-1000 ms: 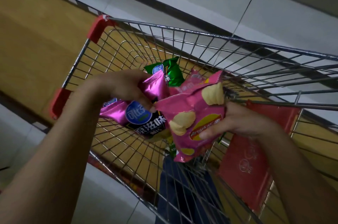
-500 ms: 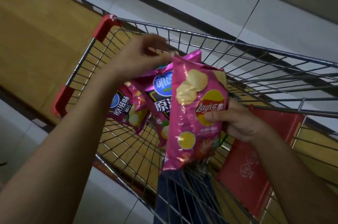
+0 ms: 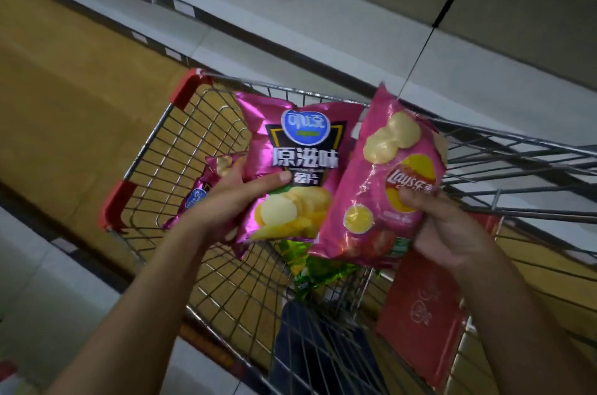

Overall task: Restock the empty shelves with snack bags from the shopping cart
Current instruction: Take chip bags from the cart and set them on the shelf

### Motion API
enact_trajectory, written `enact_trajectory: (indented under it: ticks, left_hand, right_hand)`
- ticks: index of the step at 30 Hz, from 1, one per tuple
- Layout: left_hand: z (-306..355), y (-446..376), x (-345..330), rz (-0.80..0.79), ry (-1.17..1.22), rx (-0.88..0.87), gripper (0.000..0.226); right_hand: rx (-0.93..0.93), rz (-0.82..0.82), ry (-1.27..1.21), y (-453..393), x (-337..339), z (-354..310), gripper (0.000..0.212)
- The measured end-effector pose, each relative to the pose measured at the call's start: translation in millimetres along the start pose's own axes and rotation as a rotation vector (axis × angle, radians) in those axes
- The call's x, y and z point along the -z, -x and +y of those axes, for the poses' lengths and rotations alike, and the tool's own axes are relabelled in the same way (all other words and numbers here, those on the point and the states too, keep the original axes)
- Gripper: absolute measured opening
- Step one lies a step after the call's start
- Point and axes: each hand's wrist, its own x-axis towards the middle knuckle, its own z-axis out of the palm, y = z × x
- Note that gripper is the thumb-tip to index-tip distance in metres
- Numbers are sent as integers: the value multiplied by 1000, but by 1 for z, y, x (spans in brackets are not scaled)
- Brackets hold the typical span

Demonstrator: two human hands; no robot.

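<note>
A wire shopping cart point(image 3: 193, 149) with red plastic corner guards stands against pale, bare shelves point(image 3: 290, 16) that run diagonally across the upper part of the view, with a yellow-brown floor point(image 3: 64, 97) showing to the left and through the cart's mesh. A red panel point(image 3: 420, 314) with a faint white emblem hangs on the cart's near right end. Above the basket, a person holds snack bags in both hands. The left hand point(image 3: 223, 201) reaches in from the lower left and grips a shiny magenta bag point(image 3: 290, 168) printed with a blue round logo, white Chinese characters and a pile of potato chips; the thumb lies across the bag's front, and the fingers are hidden behind it. A second magenta bag point(image 3: 202, 191) of the same make shows behind that hand, towards the cart's left edge; whether the hand also holds it cannot be told. The right hand point(image 3: 449, 226) comes in from the lower right and grips a pink Lay's bag point(image 3: 381, 175) by its lower right side, thumb pressed on the front near the yellow logo, fingers curled behind. The two front bags stand roughly upright, side by side, their inner edges touching or overlapping over the middle of the cart. Beneath them, near the cart's near end, a green bag point(image 3: 310, 268) lies in the basket, partly hidden by the pink bag. A dark blue shape point(image 3: 297, 336) shows through the wire floor at the cart's near edge; what it is cannot be told.
</note>
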Motion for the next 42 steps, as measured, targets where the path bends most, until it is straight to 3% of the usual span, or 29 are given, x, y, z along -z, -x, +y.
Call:
enact_trajectory:
  ticks: [2,6,14,16,19,21,29,37,42]
  left_hand:
    - [19,8,11,14,10,-46,58]
    - [65,25,6,-63,33,-124,93]
    - [148,72,-82,-275,-14,-208,59]
    - [164,86,-113,-306,-32,-246,68]
    - [181,108,-167,-394,-85,-307,44]
    - [191,126,-205,-476,-158,-354,42]
    - [213,213,-397,-721,-355,-535,45]
    - [143,325,-647,-905,-367,-613,40]
    - [79,397,-812,-1032,-299,-580,43]
  right_hand:
    - [65,38,164,16,-1,-21,87]
    - [212,86,320,57,-21,-62,43]
    - [444,280,417,179,-49,-124,69]
    - [500,337,401,215,-47,-138,68]
    - [561,438,399,271,-38,-154,72]
    - [602,508,400,307,-29,-166,71]
    - [791,645,174,474,54,-206,47]
    - [876,744,139,696,215,-221,39]
    - [997,865,140,845,324,-229,75]
